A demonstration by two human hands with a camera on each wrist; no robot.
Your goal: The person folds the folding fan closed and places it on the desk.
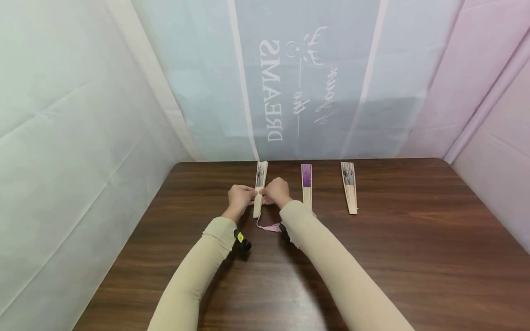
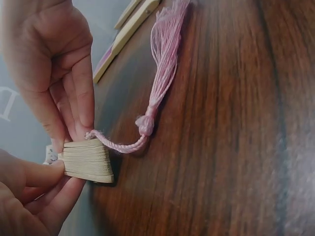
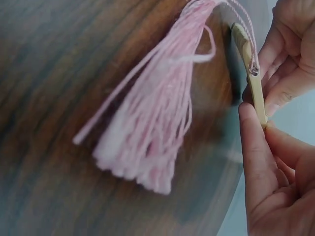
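Note:
A folded hand fan (image 1: 261, 175), with pale ribs and a dark printed leaf, lies near the table's back edge, slightly tilted. My left hand (image 1: 239, 197) pinches it from the left side, between thumb and fingers. From the other side my right hand (image 1: 276, 191) pinches the same fan at about the same height. The stacked ribs (image 2: 86, 160) show pressed together in the left wrist view. A pink tassel (image 3: 152, 108) hangs by a cord from the fan's pivot end and rests on the table. In the head view my right cuff partly covers it.
To the right lie a folded purple fan (image 1: 307, 177), its lower end hidden by my right sleeve, and another folded fan (image 1: 349, 186) with a dark print. All are on a brown wooden table (image 1: 414, 239). A lettered cloth (image 1: 207, 92) hangs behind it.

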